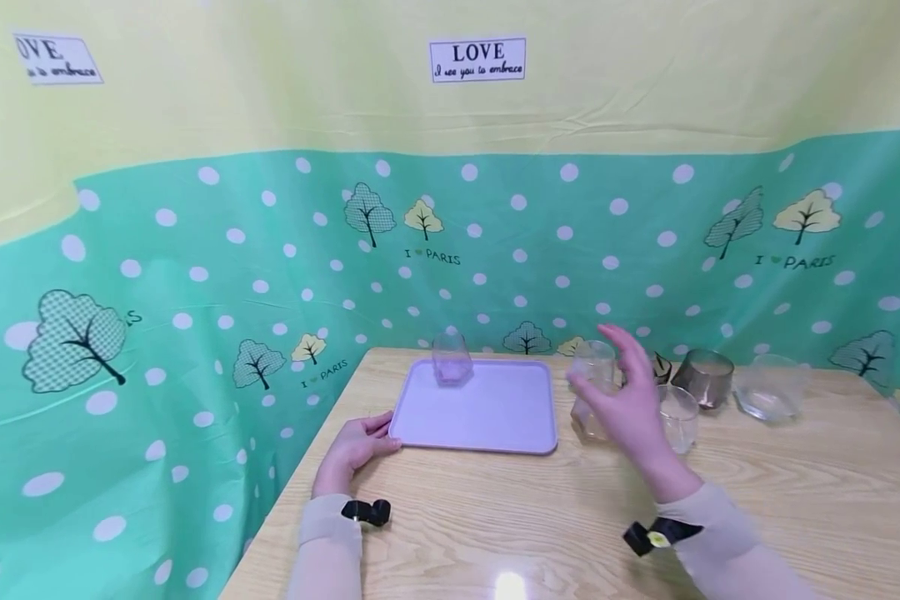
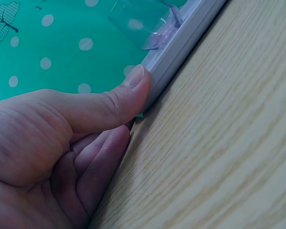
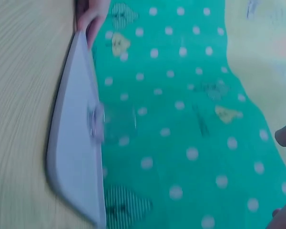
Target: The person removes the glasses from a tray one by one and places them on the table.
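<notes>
At the front left corner of the lilac tray point(image 1: 472, 417) my left hand point(image 1: 356, 450) holds on. Its thumb point(image 2: 119, 100) lies on the rim in the left wrist view, with the fingers curled lower down beside the edge. One clear glass point(image 1: 452, 360) stands toward the back left of the tray. My right hand point(image 1: 626, 400) is raised in front of the glasses on the right, thumb and fingers spread wide. Partly behind it are a clear glass point(image 1: 594, 357), an angular glass point(image 1: 587, 423) and a round clear glass point(image 1: 680, 423).
Farther right stand a smoky grey glass point(image 1: 705, 379) and a wide clear glass point(image 1: 769, 392). A dark-patterned item point(image 1: 662, 367) shows beside the grey one. Behind the wooden table point(image 1: 495, 517) hangs a green and yellow printed curtain point(image 1: 270, 225).
</notes>
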A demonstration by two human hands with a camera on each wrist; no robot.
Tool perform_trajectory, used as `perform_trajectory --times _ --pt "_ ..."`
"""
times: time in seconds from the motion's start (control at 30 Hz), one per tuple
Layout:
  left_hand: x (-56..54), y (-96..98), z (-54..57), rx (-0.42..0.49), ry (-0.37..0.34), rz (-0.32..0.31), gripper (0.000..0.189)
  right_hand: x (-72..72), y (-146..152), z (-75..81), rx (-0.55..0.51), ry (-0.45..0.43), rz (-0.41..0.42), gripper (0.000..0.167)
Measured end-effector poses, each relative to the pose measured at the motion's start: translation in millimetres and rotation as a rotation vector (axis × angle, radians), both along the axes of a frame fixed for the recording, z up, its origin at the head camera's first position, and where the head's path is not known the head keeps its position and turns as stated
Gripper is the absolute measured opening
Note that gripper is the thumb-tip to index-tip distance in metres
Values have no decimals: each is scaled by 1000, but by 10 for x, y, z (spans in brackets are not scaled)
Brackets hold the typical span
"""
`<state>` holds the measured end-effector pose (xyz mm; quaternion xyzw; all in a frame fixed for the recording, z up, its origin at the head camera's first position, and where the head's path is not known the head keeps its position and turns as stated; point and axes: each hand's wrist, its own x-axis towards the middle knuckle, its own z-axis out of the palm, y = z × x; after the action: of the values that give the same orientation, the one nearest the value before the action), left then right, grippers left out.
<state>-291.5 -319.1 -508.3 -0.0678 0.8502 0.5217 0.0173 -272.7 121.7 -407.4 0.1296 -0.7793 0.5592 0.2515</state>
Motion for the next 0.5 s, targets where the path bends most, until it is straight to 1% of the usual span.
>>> perform_trajectory --times 0.13,0.27,0.4,0.5 --pt "-7 19 -19 -25 5 -2 72 -91 -369 10 -21 22 56 74" --pt "-16 30 -41 -18 6 -1 71 -195 -712 -72 -33 7 113 72" --pt "-12 26 -33 -21 4 2 71 -364 -1035 -264 -18 -85 160 74" --pt "-5 1 -1 -29 0 -3 72 -540 -1268 -438 6 -172 184 77"
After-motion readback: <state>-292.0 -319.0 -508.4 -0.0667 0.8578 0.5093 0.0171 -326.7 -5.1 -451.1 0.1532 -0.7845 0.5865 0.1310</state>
